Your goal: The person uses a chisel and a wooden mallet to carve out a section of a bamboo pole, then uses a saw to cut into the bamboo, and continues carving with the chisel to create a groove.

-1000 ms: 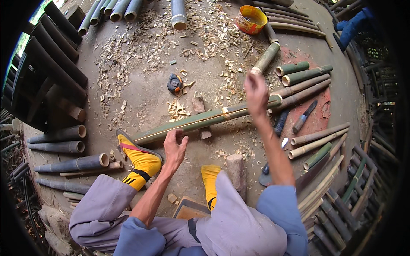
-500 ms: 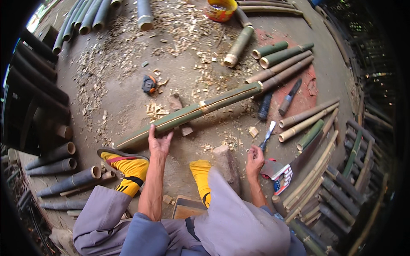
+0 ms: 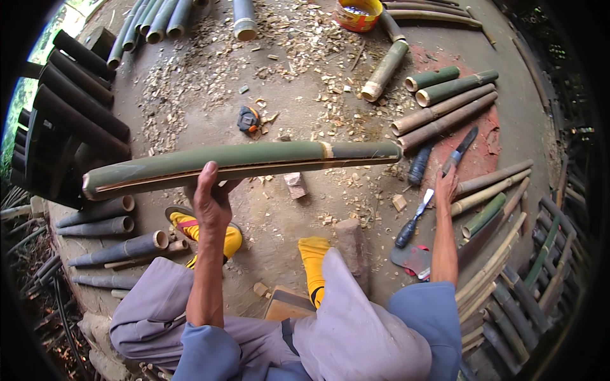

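Note:
A green bamboo pole [image 3: 254, 157] with a long split along its side lies across my left hand [image 3: 213, 197], raised off the ground. My left thumb presses its near side, and the fingers curl under it, partly hidden. Farther right, my right hand [image 3: 447, 182] reaches down to a knife [image 3: 467, 140] lying by a red patch of ground, its fingers closed around the handle. Beside that forearm is a chisel [image 3: 416, 219] with a dark handle and pale blade. Left of the knife lies a dark cylindrical tool or handle [image 3: 419, 166].
A tape measure [image 3: 248, 119] sits among wood chips. Cut bamboo lengths [image 3: 451, 117] lie at right, and more bamboo [image 3: 117, 251] lies at left. A yellow-red bucket [image 3: 358, 16] stands at the back. Near my feet are a stone [image 3: 351, 247] and a wooden block [image 3: 289, 305].
My left hand has lifted the bamboo pole and turned it nearly level. My right hand has moved from beside the chisel, forward and right, onto the knife handle. The view has shifted slightly.

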The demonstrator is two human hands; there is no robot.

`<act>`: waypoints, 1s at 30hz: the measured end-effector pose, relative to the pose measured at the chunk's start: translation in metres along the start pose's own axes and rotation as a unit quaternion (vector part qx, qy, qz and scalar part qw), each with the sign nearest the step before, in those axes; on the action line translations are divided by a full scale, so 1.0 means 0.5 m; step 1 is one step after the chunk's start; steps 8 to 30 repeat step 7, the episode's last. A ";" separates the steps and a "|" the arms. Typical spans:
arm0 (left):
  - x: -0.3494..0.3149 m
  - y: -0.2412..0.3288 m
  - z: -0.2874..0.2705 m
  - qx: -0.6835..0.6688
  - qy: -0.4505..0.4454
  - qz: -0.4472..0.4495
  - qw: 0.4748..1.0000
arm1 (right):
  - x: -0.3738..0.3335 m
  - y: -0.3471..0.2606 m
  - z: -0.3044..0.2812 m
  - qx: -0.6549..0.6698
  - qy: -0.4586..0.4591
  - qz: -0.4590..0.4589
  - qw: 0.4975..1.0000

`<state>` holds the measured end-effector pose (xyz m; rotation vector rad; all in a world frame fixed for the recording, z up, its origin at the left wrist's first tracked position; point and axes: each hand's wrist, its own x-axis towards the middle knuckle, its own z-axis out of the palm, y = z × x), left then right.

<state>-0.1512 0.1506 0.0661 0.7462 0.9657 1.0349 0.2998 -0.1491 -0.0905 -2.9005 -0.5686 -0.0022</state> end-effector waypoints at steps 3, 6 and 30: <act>-0.028 0.070 0.014 0.043 0.033 0.056 0.997 | 0.053 0.031 0.020 0.058 -0.005 0.000 0.998; -0.057 0.102 0.005 0.122 0.063 0.126 0.983 | 0.086 0.020 0.052 0.123 0.020 0.091 0.988; -0.067 0.100 0.002 0.148 0.078 0.151 0.974 | 0.081 0.013 0.060 0.126 0.013 0.088 0.988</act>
